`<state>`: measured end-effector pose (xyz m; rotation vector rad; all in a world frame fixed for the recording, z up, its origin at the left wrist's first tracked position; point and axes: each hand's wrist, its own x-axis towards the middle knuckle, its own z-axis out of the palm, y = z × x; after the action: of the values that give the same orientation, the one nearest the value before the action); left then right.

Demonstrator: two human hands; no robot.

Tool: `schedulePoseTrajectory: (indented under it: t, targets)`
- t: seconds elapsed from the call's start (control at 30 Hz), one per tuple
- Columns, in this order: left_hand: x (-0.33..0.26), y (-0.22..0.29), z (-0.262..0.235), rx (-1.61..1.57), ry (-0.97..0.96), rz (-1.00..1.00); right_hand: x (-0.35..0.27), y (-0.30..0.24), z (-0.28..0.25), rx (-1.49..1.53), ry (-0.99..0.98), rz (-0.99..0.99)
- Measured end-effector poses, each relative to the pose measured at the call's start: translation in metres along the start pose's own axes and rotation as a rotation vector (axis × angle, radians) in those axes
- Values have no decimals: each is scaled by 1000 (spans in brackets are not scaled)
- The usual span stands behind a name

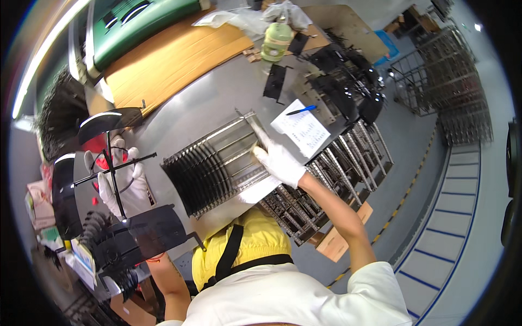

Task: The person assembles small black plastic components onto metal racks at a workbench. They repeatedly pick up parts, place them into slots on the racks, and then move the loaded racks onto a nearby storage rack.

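Note:
My left hand (128,182), in a white glove, is closed around a black cross-shaped frame (110,165). Glossy black curved panels surround this frame: one panel (109,124) at its far end, another (64,195) to its left, and a dark flat panel (149,233) nearer me. Bits of red show between the gloved fingers; what they are I cannot make out. My right hand (280,163), also gloved, grips the right end of a metal rack (239,142). Several thin black curved plates (198,174) stand in a row in the rack's left half.
Beyond the rack lie a paper sheet (304,130) with a blue pen (302,110), and a black plate (275,82). A green jar (276,42) stands farther back. Black parts (340,81) crowd the right side. More metal racks (348,163) sit below the table's right edge.

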<state>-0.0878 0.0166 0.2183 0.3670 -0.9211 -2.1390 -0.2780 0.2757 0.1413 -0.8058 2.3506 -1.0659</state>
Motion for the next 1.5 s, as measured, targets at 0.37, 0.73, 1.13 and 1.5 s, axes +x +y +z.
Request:
schedulePoseTrajectory:
  t: [0.37, 0.73, 1.13, 1.5]
  targets:
    - [-30, 11, -7, -61, 62, 84, 21, 9, 62, -224, -416, -72]
    - [-49, -10, 39, -447, -227, -385, 49, -135, -15, -330, -33, -579]
    - [-55, 63, 41, -482, -161, -441, 29, -12, 11, 87, -341, 66]
    - [-49, 54, 2, -563, 13, -794, 20, -40, 41, -566, -247, -64]
